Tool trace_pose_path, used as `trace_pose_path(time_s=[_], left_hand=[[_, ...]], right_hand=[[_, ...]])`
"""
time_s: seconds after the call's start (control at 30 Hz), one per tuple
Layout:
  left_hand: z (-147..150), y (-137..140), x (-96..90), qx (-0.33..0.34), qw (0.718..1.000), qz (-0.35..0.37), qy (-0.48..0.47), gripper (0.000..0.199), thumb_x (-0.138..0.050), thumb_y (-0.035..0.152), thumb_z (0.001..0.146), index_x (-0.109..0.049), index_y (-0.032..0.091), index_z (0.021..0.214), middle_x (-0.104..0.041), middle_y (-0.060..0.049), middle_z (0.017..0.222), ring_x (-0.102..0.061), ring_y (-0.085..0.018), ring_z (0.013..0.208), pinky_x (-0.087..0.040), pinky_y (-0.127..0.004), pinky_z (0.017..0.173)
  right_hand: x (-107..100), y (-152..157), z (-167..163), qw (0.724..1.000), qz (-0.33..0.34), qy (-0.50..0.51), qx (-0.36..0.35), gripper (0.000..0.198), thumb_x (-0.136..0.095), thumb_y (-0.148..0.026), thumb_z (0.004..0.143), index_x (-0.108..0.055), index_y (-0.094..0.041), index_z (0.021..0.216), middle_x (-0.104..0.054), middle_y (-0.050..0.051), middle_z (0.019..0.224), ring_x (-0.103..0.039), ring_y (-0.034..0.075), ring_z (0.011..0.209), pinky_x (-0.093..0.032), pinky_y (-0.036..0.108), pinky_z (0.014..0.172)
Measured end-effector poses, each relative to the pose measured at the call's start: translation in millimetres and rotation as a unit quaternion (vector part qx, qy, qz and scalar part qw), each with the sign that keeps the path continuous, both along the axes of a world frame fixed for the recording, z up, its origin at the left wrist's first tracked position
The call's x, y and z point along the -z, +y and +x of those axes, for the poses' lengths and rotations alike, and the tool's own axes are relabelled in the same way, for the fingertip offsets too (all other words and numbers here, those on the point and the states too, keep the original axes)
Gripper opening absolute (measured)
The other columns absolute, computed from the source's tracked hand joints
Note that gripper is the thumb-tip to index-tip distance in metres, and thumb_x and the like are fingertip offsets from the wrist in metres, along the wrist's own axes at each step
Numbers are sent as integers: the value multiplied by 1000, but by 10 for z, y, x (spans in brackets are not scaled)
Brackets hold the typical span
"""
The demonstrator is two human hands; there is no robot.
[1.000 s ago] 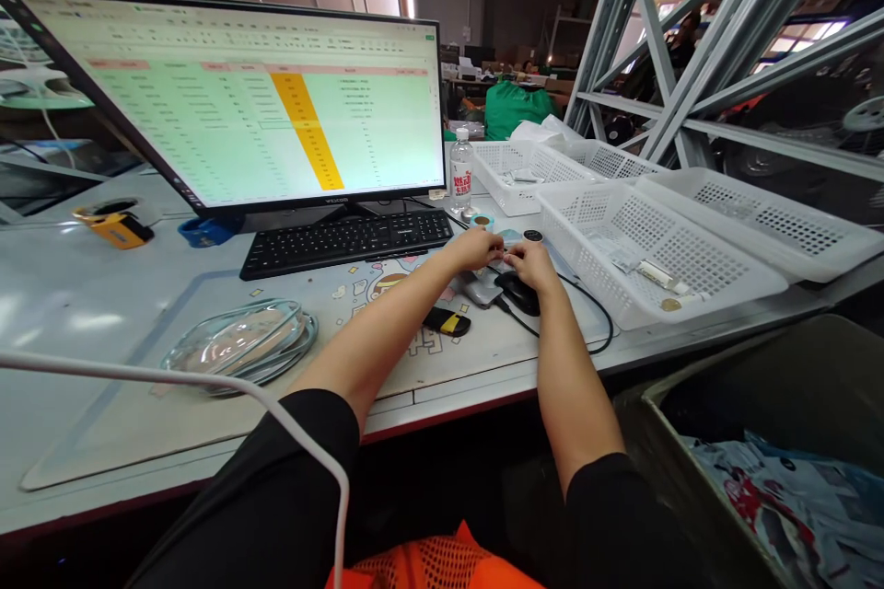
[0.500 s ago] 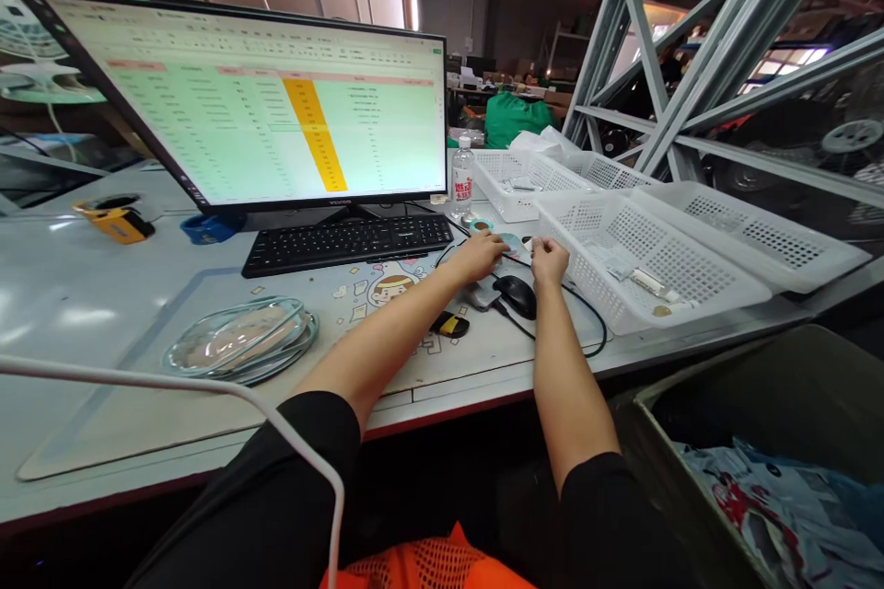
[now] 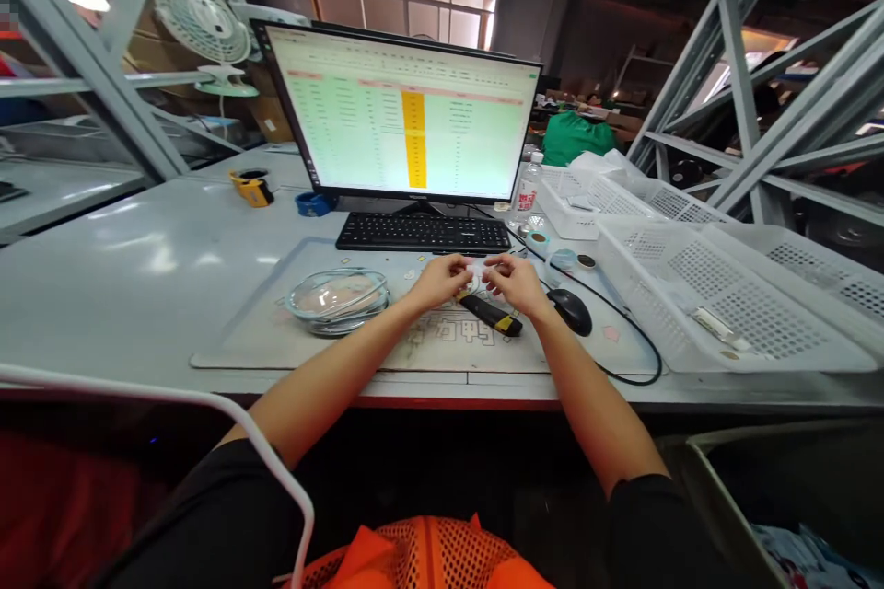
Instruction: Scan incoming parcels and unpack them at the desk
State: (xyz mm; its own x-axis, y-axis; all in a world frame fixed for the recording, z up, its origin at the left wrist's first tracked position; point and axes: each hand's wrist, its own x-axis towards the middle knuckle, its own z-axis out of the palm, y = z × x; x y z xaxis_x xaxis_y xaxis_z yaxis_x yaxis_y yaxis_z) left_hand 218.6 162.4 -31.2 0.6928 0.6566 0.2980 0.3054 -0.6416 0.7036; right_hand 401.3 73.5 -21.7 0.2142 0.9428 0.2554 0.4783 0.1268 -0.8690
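Over the desk mat (image 3: 249,350), my left hand (image 3: 443,282) and my right hand (image 3: 517,283) face each other, a narrow gap between them. The fingers of both hands are curled into pinches. Something small and clear or pale shows at the fingertips, too faint to name. Just below the hands lies a black and yellow utility knife (image 3: 492,314). A black mouse (image 3: 570,310) rests to the right of my right hand. Left of my left forearm is a coiled pale cable in clear wrap (image 3: 338,297).
A monitor (image 3: 414,129) and keyboard (image 3: 423,232) stand behind the hands. White perforated baskets (image 3: 691,294) line the right side, beside a bottle (image 3: 528,189) and tape rolls (image 3: 537,241). A black cable (image 3: 632,324) loops by the mouse. A white cord (image 3: 227,405) crosses the lower left.
Both hands have come away from the tape rolls beside the baskets, to the left and nearer me, above the knife. The camera view has swung left.
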Motion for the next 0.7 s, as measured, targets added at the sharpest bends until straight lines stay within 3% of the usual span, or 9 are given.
trace_pose_path(time_s=[0.1,0.17,0.3,0.43,0.6,0.7], left_hand=[[-551,56,121,-36,997,-14,64,23,-60,22,86,-68,14,105,-71,-2,72,-66,-19,63,-50,-28,62],[-819,57,172,-49,993,-3,105,17,-62,21,83,-70,16,97,-71,-3,73,-66,-21,67,-48,-29,65],[-1083,3,196,-58,984,48,164,18,-60,22,89,-74,19,99,-74,-7,82,-69,-27,81,-50,-35,78],[-1163,-42,186,-59,975,89,194,23,-60,31,95,-76,22,108,-75,-11,86,-73,-34,87,-52,-41,81],[-1209,-60,161,-56,980,113,156,28,-51,33,102,-72,21,117,-76,-10,86,-75,-31,85,-56,-40,82],[-1257,-236,-22,-9,987,130,96,32,-43,22,103,-70,20,120,-79,-9,100,-76,-25,95,-56,-35,90]], right_hand=[[-17,206,-267,960,-74,-267,41,24,-61,-27,100,-74,-20,118,-80,6,95,-76,20,91,-57,31,86],[-47,407,-375,927,-108,-353,61,27,-57,-25,103,-74,-20,124,-80,11,111,-74,24,108,-55,34,94],[-79,855,-494,895,-158,-410,77,29,-70,-23,97,-74,-17,124,-73,20,128,-69,33,122,-53,37,97],[-36,1129,-558,864,-188,-462,68,43,-88,-27,84,-71,-14,122,-70,22,131,-66,34,126,-52,36,99],[21,1212,-599,838,-199,-504,69,50,-86,-23,85,-65,-11,129,-65,23,136,-62,32,129,-52,35,100],[-13,1228,-605,826,-210,-518,68,47,-83,-23,88,-64,-12,129,-65,23,134,-63,31,127,-51,36,101]])
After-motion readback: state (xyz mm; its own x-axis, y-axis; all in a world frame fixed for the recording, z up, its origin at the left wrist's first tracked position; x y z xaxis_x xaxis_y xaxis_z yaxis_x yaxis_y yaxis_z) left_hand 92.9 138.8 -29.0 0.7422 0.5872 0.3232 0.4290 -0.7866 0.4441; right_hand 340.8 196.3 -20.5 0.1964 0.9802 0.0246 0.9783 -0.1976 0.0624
